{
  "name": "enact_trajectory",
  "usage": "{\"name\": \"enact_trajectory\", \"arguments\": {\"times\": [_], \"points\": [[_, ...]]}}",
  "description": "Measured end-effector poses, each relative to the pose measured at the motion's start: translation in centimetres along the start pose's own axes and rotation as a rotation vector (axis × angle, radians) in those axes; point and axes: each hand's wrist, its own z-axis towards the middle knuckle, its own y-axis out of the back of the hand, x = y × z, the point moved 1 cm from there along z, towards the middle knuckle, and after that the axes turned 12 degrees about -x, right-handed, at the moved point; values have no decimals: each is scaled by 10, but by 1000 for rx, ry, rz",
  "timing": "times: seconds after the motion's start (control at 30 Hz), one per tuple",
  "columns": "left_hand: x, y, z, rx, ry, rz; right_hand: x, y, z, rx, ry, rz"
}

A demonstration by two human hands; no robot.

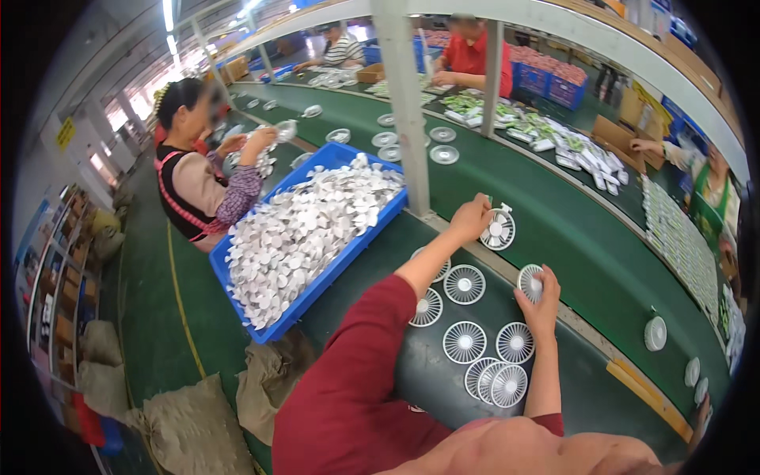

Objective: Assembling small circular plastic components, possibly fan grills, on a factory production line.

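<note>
My left hand (473,218) is at the edge of the green conveyor belt, its fingers closed at the rim of a small white fan (498,229) whose blades show inside a round frame. In my right hand (541,307), nearer to me, a round white fan grille (530,283) is held up between thumb and fingers. Between and below my forearms, several more spoked grilles (465,283) lie flat on the dark work surface (419,356). At the near side, three grilles (508,385) overlap. My left forearm partly covers the grilles beside it.
A blue tray (305,299) heaped with small white parts stands to my left. A metal post (402,103) rises beside it. Fan parts (444,154) and another fan (655,333) lie on the conveyor. One person (198,158) works at the left; others work across the belt. Sacks (194,427) lie at lower left.
</note>
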Motion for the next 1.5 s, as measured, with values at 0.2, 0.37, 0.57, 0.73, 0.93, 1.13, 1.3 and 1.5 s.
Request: {"name": "enact_trajectory", "arguments": {"times": [0.2,0.37,0.57,0.73,0.93,1.13,1.3,1.5], "points": [[-75,-32,-83,-119,195,-591,59,19,11,-89,180,57],[-107,-29,-107,273,701,-1435,68,23,9,-90,251,-56],[-117,-27,-117,374,850,-1474,69,23,8,-3,318,-94],[-145,-42,-128,-22,634,-1308,35,7,4,-43,88,213],[-143,-33,-140,-276,98,-836,63,-2,0,39,-319,792],[-133,-50,-143,-313,73,-803,45,-3,-2,26,-319,750],[-121,-54,-134,-198,-35,-508,-34,23,22,-26,-218,458],[-104,-60,-142,-74,-103,-310,-126,118,38,-640,-8,-588]]}}
